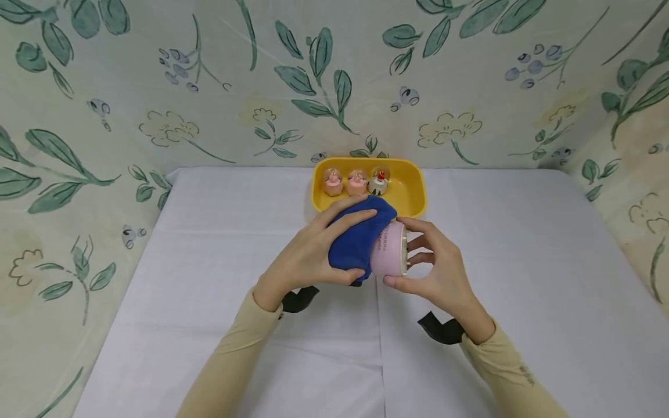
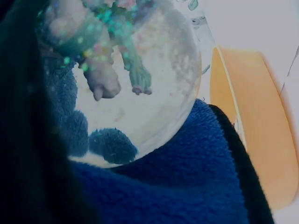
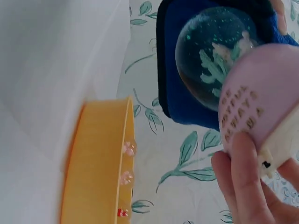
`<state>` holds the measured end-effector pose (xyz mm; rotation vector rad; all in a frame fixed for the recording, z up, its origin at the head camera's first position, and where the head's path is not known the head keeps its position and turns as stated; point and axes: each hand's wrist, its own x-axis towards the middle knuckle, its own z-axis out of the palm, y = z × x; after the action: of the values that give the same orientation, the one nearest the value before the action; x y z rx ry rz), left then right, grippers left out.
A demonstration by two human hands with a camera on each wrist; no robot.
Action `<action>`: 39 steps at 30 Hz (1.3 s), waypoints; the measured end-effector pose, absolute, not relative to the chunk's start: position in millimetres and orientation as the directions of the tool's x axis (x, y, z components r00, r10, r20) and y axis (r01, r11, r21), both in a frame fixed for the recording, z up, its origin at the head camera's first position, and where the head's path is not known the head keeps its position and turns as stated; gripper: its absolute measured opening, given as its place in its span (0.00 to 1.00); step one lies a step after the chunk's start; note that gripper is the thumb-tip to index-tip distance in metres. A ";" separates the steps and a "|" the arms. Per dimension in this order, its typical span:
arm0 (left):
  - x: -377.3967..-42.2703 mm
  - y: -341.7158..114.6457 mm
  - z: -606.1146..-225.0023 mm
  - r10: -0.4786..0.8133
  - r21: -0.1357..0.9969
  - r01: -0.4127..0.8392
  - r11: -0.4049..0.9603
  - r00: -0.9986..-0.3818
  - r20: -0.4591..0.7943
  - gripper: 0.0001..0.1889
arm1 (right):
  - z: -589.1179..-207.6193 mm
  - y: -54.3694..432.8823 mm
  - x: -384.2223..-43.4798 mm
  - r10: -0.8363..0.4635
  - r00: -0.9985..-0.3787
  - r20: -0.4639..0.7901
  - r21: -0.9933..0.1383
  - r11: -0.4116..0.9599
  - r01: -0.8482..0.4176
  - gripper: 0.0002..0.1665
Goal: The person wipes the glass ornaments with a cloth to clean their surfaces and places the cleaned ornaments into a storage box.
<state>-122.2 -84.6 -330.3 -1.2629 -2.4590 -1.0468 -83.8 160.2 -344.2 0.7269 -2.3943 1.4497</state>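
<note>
A snow globe, its pink base printed with lettering, is held tilted on its side above the table. The left hand holds a blue cloth with a dark edge around the glass dome. Fingers and thumb of the right hand grip the base near its cream-coloured bottom. Through the clear dome, the right wrist view shows green, plant-like figures and glitter. Close up in the left wrist view, the glass lies against the cloth. The cloth hides most of the dome in the head view.
Behind the hands, a yellow tray stands at the table's back edge. Its left part holds two small pink domed ornaments and a white one with a red top. A white cloth covers the table; a leaf-patterned curtain hangs behind.
</note>
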 end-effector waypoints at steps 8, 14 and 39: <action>-119.3 -79.1 -333.2 0.639 0.415 0.783 0.464 -0.620 0.456 0.44 | -344.4 150.2 -82.9 -0.106 -0.983 0.152 -0.931 0.319 -0.178 0.32; -119.2 -78.2 -336.5 0.636 0.413 0.776 0.477 -0.629 0.447 0.44 | -341.9 151.7 -86.1 -0.153 -0.988 0.013 -0.949 0.309 -0.060 0.33; -118.0 -77.3 -336.1 0.579 0.434 0.765 0.476 -0.644 0.501 0.45 | -348.6 156.3 -83.7 -0.163 -0.912 0.377 -0.841 0.351 -0.411 0.44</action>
<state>-118.0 -77.3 -336.1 -1.1432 -2.4413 -0.9323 -83.7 156.3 -348.6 0.5168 -2.3868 1.5878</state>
